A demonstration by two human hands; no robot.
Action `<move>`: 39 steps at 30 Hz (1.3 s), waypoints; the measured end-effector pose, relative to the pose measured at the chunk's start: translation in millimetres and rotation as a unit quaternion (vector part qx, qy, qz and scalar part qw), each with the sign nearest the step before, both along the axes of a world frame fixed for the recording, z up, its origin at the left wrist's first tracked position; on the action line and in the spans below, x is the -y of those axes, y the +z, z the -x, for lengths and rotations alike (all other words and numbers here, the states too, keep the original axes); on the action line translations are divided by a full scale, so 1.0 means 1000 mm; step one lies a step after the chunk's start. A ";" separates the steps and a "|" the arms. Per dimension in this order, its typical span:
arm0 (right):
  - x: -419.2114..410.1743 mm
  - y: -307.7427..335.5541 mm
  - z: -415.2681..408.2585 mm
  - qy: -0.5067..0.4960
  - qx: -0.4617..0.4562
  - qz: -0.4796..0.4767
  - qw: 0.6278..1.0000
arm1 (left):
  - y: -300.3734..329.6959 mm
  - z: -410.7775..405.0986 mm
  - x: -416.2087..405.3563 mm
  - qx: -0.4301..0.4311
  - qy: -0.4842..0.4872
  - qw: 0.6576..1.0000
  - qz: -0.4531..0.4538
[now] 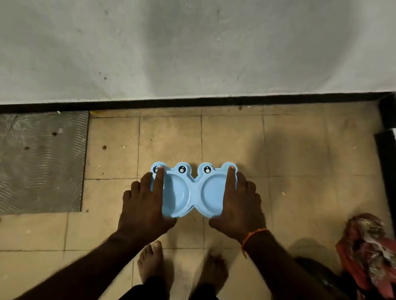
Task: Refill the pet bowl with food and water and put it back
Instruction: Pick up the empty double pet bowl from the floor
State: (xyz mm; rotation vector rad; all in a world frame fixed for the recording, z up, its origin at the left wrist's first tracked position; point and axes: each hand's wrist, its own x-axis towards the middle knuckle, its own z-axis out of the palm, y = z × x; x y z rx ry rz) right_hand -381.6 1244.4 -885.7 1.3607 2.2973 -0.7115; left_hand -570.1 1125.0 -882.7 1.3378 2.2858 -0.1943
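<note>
Bare feet [151, 260] at 6 o'clock on tan floor tiles [299, 192], black trouser legs below them. Both forearms reach forward. Left hand [146, 206] grips left end of the light blue double pet bowl [188, 189], index finger laid along the rim, thumb under the near edge, other fingers curled off the side. Right hand [241, 208], orange thread bracelet [252, 236] on the wrist, clamps the right end the same way. Bowl sits centre frame, both wells look empty, cartoon eyes on the far rim; resting on or just above floor, cannot tell. Grey textured mat [26, 161] at 9 o'clock. Red patterned cloth [377, 261] at 4 o'clock. Black skirting [197, 102], then white wall [107, 26] at 12 o'clock.
</note>
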 end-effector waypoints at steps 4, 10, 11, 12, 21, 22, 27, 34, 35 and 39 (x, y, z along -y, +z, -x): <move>0.008 0.142 -0.020 -0.016 -0.018 -0.006 1.000 | 0.141 -0.012 0.008 0.024 0.009 0.999 -0.031; 0.032 0.316 -0.046 -0.026 -0.056 -0.042 0.997 | 0.307 -0.020 0.032 0.027 0.002 0.996 -0.086; 0.036 0.355 -0.050 -0.025 -0.075 -0.054 0.995 | 0.345 -0.024 0.036 0.034 -0.003 0.994 -0.102; 0.039 0.365 -0.053 -0.021 -0.076 -0.062 0.995 | 0.354 -0.023 0.040 0.034 -0.004 0.993 -0.109; 0.081 0.503 -0.100 -0.038 -0.112 -0.139 0.983 | 0.490 -0.059 0.078 0.018 -0.022 0.977 -0.212; 0.087 0.512 -0.107 -0.043 -0.122 -0.147 0.981 | 0.498 -0.062 0.082 0.029 -0.026 0.974 -0.224; 0.113 0.549 -0.130 -0.085 -0.174 -0.177 0.965 | 0.537 -0.067 0.085 0.102 -0.071 0.946 -0.299; 0.157 0.573 -0.149 -0.179 -0.315 -0.170 0.916 | 0.588 -0.072 0.089 0.203 -0.177 0.882 -0.387; 0.164 0.575 -0.152 -0.196 -0.323 -0.176 0.909 | 0.595 -0.073 0.090 0.210 -0.191 0.876 -0.389; 0.195 0.584 -0.166 -0.258 -0.343 -0.208 0.879 | 0.602 -0.076 0.089 0.218 -0.235 0.872 -0.371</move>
